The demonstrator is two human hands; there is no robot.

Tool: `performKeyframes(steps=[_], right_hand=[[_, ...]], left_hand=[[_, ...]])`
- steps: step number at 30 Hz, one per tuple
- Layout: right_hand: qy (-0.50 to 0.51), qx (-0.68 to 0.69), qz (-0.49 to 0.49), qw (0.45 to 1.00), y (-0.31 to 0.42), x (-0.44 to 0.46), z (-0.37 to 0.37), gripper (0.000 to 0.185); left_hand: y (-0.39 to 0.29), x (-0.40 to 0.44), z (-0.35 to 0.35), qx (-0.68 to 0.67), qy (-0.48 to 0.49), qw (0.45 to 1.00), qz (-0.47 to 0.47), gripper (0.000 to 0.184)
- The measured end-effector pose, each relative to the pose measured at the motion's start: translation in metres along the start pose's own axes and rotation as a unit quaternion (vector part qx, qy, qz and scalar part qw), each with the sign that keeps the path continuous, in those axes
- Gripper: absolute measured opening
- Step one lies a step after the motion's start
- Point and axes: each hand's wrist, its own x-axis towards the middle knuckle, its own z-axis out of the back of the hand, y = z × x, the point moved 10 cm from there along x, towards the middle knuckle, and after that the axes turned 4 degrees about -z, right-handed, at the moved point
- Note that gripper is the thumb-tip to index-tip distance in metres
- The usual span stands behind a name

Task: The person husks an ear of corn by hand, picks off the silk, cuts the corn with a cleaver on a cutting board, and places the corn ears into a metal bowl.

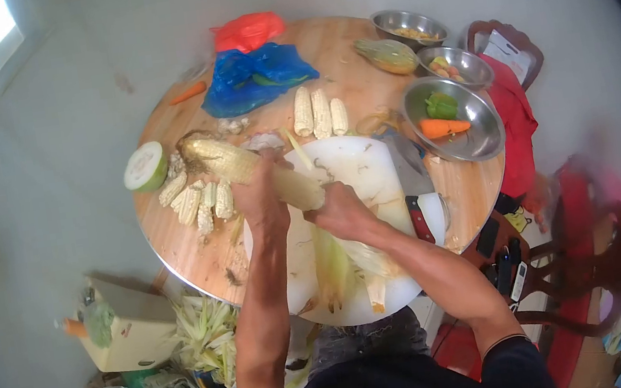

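My left hand [263, 193] is wrapped round the middle of an ear of corn [224, 158], whose silky tip points to the upper left. At its lower right end, my right hand [342, 212] closes round the base. The ear is held over the left part of a white cutting board [366, 162]. Peeled husks [333, 270] lie on the board below my hands. A cleaver [412, 172] with a dark red handle rests along the board's right side. Beyond the board stand three bare cobs of corn [321, 115] side by side.
Corn pieces [203, 203] and a cut green gourd [145, 166] are at the left. Blue [242, 76] and red bags [250, 32] lie at the back. A steel bowl [487, 139] holds a carrot and green pepper. Husks [207, 331] fill the floor at lower left.
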Motion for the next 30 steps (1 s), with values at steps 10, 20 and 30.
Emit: performKeyframes(steps=[10, 20, 30], right_hand=[[-0.027, -0.088, -0.017, 0.996, -0.01, 0.02, -0.008, 0.037], [-0.026, -0.062, 0.174, 0.982, 0.058, -0.034, 0.009, 0.029], [0.077, 0.058, 0.236, 0.967, 0.082, -0.08, -0.007, 0.017]], left_hand=[[-0.02, 0.003, -0.007, 0.098, 0.037, 0.991, -0.088, 0.03], [0.06, 0.025, 0.028, -0.206, 0.002, 0.948, 0.245, 0.028], [0.05, 0.034, 0.049, -0.233, 0.0, 0.949, 0.214, 0.029]])
